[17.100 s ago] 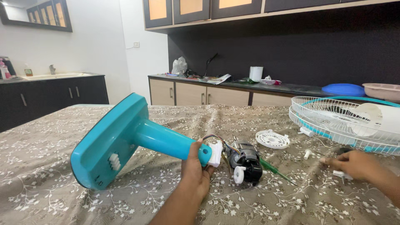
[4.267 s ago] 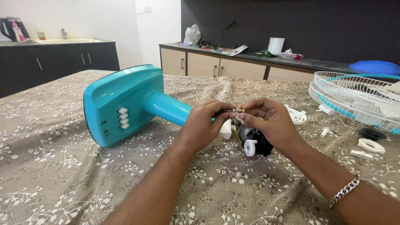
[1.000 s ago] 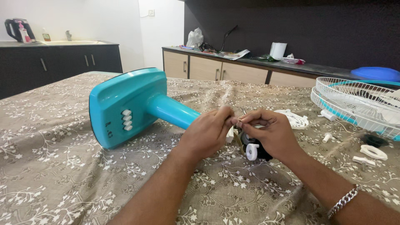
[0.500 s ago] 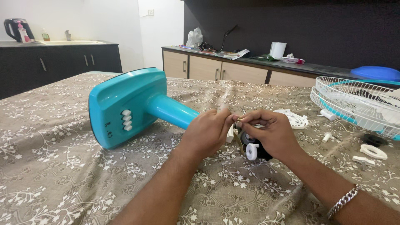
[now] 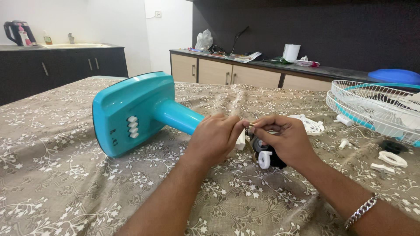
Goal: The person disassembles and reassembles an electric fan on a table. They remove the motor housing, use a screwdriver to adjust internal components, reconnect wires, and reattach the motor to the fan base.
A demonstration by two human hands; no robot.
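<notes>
Head view, left to right. Kettle (image 5: 17,31) stands at upper left on a dark cabinet. Fan base (image 5: 131,113), turquoise with a row of white buttons, lies on its side left of centre on the counter (image 5: 52,175), which carries a floral cloth; its stem runs right toward the hands. Left hand (image 5: 214,139), at centre, is closed around the stem's end, fingertips pinched against those of the right. Right hand (image 5: 286,140), just beside it, pinches a small part at the fingertips and covers the black motor (image 5: 267,157) with its white knob. Fan grille (image 5: 376,109) lies at the right edge; small white parts (image 5: 391,158) lie below it.
</notes>
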